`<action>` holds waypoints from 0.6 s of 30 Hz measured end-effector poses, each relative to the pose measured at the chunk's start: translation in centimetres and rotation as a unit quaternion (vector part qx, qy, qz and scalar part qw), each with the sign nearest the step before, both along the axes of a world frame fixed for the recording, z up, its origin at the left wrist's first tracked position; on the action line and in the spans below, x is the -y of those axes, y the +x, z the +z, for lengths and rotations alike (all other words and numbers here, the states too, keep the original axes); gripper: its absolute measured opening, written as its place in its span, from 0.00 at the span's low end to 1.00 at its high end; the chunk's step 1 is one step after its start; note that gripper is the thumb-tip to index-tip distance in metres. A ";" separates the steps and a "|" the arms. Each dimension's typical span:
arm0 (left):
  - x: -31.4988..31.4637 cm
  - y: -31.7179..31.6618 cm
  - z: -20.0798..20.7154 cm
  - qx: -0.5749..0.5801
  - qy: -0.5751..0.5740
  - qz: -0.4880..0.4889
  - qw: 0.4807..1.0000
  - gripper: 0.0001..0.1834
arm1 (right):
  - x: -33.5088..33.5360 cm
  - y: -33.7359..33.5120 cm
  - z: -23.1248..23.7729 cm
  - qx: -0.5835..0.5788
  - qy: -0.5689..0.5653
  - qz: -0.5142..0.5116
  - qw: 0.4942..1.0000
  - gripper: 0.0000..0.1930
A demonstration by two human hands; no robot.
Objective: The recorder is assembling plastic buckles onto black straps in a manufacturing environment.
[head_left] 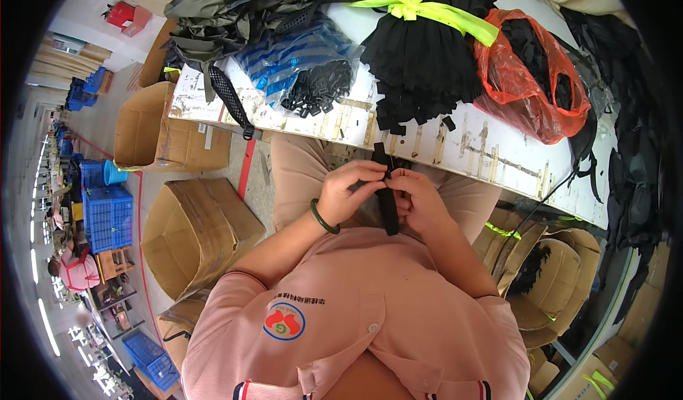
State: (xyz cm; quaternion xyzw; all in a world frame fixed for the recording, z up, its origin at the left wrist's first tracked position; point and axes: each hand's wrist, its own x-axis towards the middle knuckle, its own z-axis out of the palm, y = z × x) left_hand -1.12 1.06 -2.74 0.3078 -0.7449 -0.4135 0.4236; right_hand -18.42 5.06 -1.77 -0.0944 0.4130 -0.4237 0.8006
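Observation:
Close to my chest, just off the table's near edge, I hold a short black webbing strap (pixel 387 206) upright between both hands. My left hand (pixel 350 188) pinches it near its upper end with thumb and fingertips. Closed around its other side is my right hand (pixel 420 195), the fingertips meeting those of my left. A small dark piece seems to sit at the fingertips, too hidden to name. Beyond my hands, on the table, lies a thick bundle of black straps (pixel 424 62) tied with a neon yellow band (pixel 455 20).
The white worn table (pixel 491 140) also carries a clear bag with small black plastic buckles (pixel 320 89), a red plastic bag (pixel 498 80) of black pieces and dark fabric (pixel 235 16). Open cardboard boxes (pixel 203 236) stand at left, and more boxes (pixel 551 286) at right.

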 end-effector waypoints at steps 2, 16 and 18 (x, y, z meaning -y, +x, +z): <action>0.0 -0.5 -0.3 -0.159 0.178 -0.021 0.971 0.07 | -0.1 0.3 0.1 -0.044 -0.003 -0.029 0.999 0.05; 0.9 0.2 1.7 0.050 0.074 -0.102 0.991 0.10 | 0.7 -1.6 1.3 -0.214 -0.110 -0.029 0.970 0.05; 0.7 0.3 1.8 0.056 0.052 -0.109 0.991 0.11 | 0.8 -1.8 0.8 -0.197 -0.099 -0.051 0.974 0.05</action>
